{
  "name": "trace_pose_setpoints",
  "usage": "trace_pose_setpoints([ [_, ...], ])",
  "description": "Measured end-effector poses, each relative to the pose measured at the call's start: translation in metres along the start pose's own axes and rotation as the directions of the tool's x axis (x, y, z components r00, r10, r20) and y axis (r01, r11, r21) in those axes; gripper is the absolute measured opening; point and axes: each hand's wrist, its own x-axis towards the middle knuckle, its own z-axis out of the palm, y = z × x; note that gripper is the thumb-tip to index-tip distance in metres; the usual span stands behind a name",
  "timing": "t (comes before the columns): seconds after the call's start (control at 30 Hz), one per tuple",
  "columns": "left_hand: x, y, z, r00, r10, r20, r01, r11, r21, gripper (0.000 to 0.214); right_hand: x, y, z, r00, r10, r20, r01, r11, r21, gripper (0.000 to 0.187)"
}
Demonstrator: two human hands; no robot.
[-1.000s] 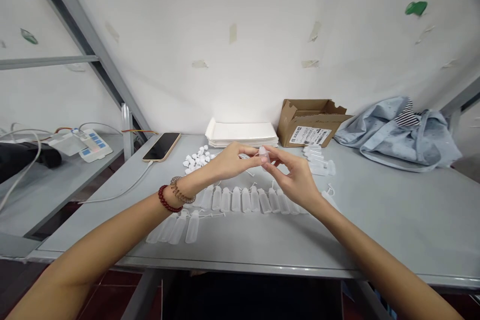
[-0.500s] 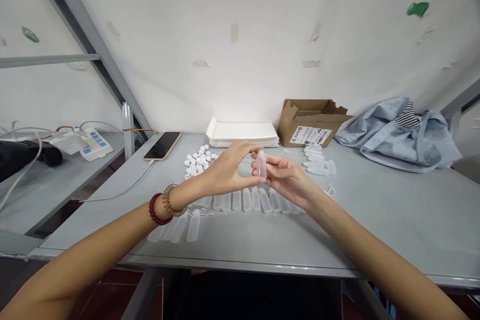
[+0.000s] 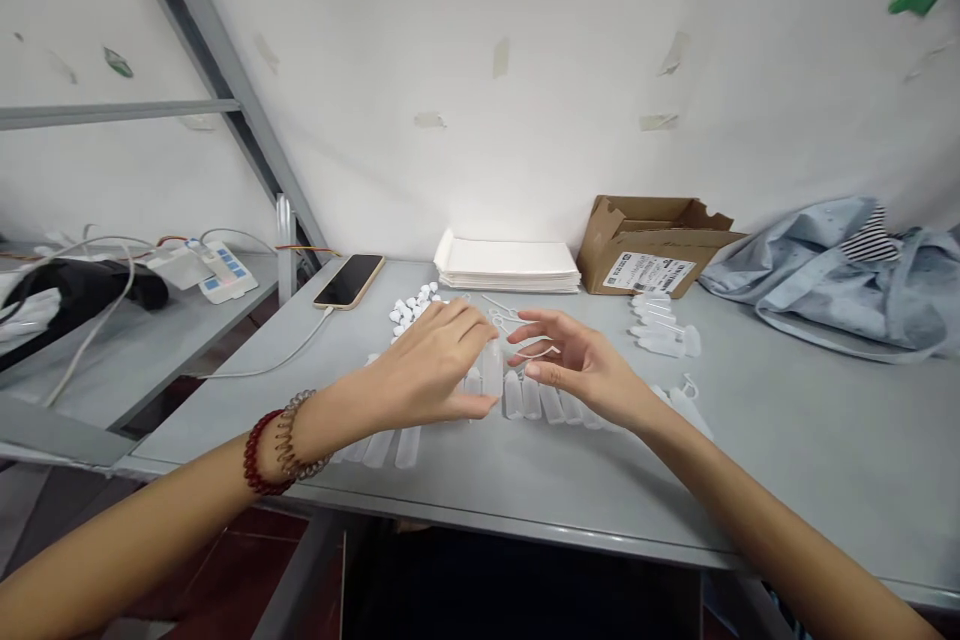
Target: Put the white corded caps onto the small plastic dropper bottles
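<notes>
A small translucent plastic bottle (image 3: 491,367) stands upright between the thumb and fingers of my left hand (image 3: 427,365). To its right, my right hand (image 3: 581,360) is raised with curled fingers apart from the thumb. A thin white strap (image 3: 541,353) crosses the gap in that hand; whether the fingers touch it, I cannot tell. Under and behind both hands runs a row of similar bottles (image 3: 551,404), lying on the table. More bottles (image 3: 407,445) lie nearer the front edge, below my left wrist. White caps (image 3: 409,308) form a pile behind my left hand.
At the back are a stack of white sheets or trays (image 3: 510,265) and an open cardboard box (image 3: 652,245). More bottles (image 3: 664,328) lie before the box. A phone (image 3: 350,281) with its cable is at left, a light-blue cloth bag (image 3: 802,285) at right.
My right hand has come away from the bottle and moved slightly right, its fingers opening. My left hand has shifted left and lower with the bottle. The camera view has turned slightly left.
</notes>
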Motion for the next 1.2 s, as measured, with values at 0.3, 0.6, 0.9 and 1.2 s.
trace_pose_setpoints([
  [0.3, -0.041, 0.013, -0.006, 0.975, -0.076, 0.210, 0.095, 0.992, -0.083, 0.038, -0.013, 0.009, 0.037, 0.887, -0.414, 0.204, 0.448, 0.667, -0.596, 0.022],
  [0.6, -0.070, 0.018, -0.002, 0.915, -0.149, 0.374, 0.196, 0.977, -0.089, 0.033, -0.020, 0.030, 0.063, 0.842, -0.384, 0.380, 0.521, 0.390, -0.759, 0.024],
  [0.9, -0.071, 0.016, -0.001, 0.897, -0.147, 0.418, 0.149, 0.988, 0.027, 0.023, -0.023, 0.044, 0.072, 0.810, -0.411, 0.418, 0.541, 0.253, -0.802, 0.022],
  [1.2, -0.071, 0.014, -0.008, 0.874, -0.163, 0.457, 0.132, 0.986, 0.100, 0.025, -0.023, 0.047, 0.072, 0.807, -0.410, 0.425, 0.536, 0.205, -0.819, 0.021],
])
